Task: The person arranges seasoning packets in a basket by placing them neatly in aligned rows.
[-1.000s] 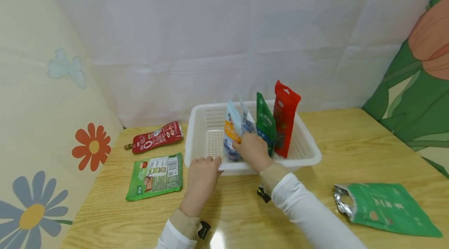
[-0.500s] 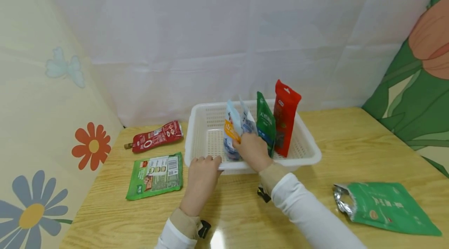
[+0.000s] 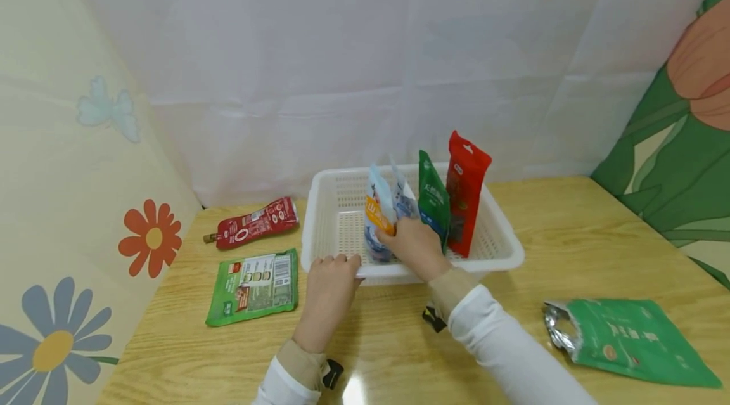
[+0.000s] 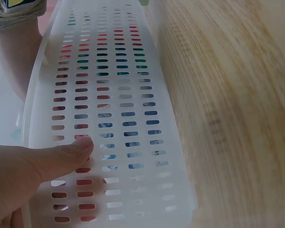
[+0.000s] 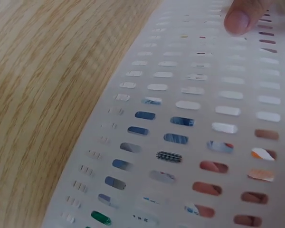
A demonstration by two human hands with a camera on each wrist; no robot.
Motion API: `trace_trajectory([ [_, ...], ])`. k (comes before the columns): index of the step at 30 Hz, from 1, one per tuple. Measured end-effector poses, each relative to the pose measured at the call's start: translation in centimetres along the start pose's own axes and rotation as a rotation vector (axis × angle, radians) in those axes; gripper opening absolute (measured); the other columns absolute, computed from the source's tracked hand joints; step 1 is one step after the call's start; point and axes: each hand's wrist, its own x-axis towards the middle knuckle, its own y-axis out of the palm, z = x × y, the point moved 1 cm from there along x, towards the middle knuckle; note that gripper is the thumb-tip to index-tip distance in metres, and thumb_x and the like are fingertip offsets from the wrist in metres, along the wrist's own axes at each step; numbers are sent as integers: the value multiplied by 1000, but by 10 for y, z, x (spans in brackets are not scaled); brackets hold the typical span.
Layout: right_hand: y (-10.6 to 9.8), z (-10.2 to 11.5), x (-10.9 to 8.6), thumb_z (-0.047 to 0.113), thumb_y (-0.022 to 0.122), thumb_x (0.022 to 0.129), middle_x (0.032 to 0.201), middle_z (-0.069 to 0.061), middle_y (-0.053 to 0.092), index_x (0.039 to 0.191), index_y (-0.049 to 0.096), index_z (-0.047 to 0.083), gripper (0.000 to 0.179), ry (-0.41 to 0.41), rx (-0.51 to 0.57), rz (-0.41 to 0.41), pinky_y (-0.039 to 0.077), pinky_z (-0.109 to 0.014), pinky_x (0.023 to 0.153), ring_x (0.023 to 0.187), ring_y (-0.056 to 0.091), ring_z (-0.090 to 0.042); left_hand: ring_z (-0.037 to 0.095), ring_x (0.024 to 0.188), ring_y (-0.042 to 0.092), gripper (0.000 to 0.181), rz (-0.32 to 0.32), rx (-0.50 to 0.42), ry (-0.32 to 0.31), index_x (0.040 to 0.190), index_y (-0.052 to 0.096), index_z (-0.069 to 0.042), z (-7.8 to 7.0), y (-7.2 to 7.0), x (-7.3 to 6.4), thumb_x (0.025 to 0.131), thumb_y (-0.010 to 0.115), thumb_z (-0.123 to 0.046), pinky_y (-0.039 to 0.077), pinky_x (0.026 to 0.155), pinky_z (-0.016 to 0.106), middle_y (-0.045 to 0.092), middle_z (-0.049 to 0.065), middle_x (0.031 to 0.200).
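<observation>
While gripping the front rim of one white basket (image 3: 382,273) with the left hand (image 3: 329,291), reaching inside with the right hand (image 3: 419,250): two hands at work in the head view. Counting four bags standing in the basket, left to right: one light-blue bag (image 3: 376,215) with an orange band, by the right thumb; one pale blue bag (image 3: 405,202), just behind the right hand; one green bag (image 3: 433,199), leaning; one red bag (image 3: 466,196), tallest. Cannot tell whether grasping a bag with that right hand or merely touching, with fingertips hidden. Across to the wooden table (image 3: 228,367) for three more: one dark red spouted pouch (image 3: 256,223) and one green packet (image 3: 253,288) left of the basket, one green pouch (image 3: 635,338) with a crumpled silver end off to the right. Against half a second ago, hardly any change: same counts, same places, same grip on the rim, just a slight rightward nudge of the right sleeve (image 3: 513,354). Over to the left wrist view: one left thumb (image 4: 61,154) flat against the slotted outer wall, with red, green and blue showing through. Now to the right wrist view: same slotted wall, left thumb at the top, blue, green and skin tones behind the slots, wood grain alongside.
</observation>
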Motion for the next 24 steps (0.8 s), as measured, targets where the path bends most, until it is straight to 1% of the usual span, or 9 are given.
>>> trace_trajectory([
  [3, -1, -2, -3, 50, 59, 89, 58, 1, 41, 77, 59, 7, 45, -6, 0, 10, 28, -24, 43, 50, 45, -15, 18, 61, 60, 23, 20, -4, -1, 83, 66, -15, -1, 0, -1, 73, 77, -33, 42, 55, 28, 69, 2, 73],
  [6, -3, -4, -8, 51, 59, 88, 56, 2, 40, 72, 59, 8, 47, -12, -9, 16, 28, -24, 43, 50, 45, -15, 18, 61, 60, 22, 36, -5, -5, 83, 66, -16, -2, 0, -1, 74, 77, -33, 42, 56, 28, 69, 2, 74],
  [11, -11, -7, -18, 53, 60, 87, 55, 1, 45, 69, 60, 9, 47, -38, -25, -4, 30, -24, 43, 50, 46, -15, 18, 62, 60, 23, 30, 1, -10, 82, 66, -16, -1, -1, -1, 73, 77, -34, 42, 56, 28, 69, 2, 73],
  [12, -12, -8, -20, 51, 61, 87, 56, 1, 48, 71, 61, 9, 45, -47, -25, -9, 31, -24, 44, 51, 47, -15, 18, 62, 60, 23, 25, 1, -11, 83, 66, -16, -1, -1, -1, 73, 77, -34, 42, 56, 28, 69, 2, 73],
  [15, -18, -13, -28, 47, 62, 88, 57, 1, 51, 76, 65, 8, 41, -94, -12, -26, 32, -24, 45, 51, 47, -13, 18, 62, 60, 23, 12, 1, -14, 82, 66, -16, -1, -1, -2, 72, 78, -34, 41, 56, 28, 69, 2, 73],
  [18, -25, -19, -37, 40, 63, 89, 64, -1, 57, 87, 69, 6, 34, -132, -5, -34, 34, -24, 48, 54, 47, -13, 19, 61, 60, 23, 7, -6, -14, 81, 66, -16, -1, -1, -2, 72, 78, -34, 41, 56, 28, 69, 2, 72],
  [19, -28, -20, -41, 38, 63, 89, 64, -1, 57, 88, 69, 6, 33, -140, -5, -37, 34, -23, 49, 54, 47, -13, 19, 61, 60, 23, 10, -8, -14, 81, 66, -16, 0, -1, -2, 72, 78, -33, 41, 56, 28, 68, 2, 72],
  [21, -34, -24, -48, 33, 64, 89, 70, -2, 62, 92, 70, 5, 29, -157, -8, -48, 37, -23, 50, 56, 48, -12, 19, 61, 60, 23, 15, -10, -11, 81, 66, -15, 0, -1, -2, 72, 78, -33, 41, 56, 28, 69, 3, 73],
  [24, -44, -30, -61, 28, 64, 90, 77, -3, 68, 92, 71, 6, 24, -172, 0, -64, 40, -24, 52, 58, 50, -11, 19, 61, 60, 23, 22, -18, -11, 81, 66, -15, 0, -2, -1, 72, 78, -32, 42, 56, 29, 69, 3, 73],
])
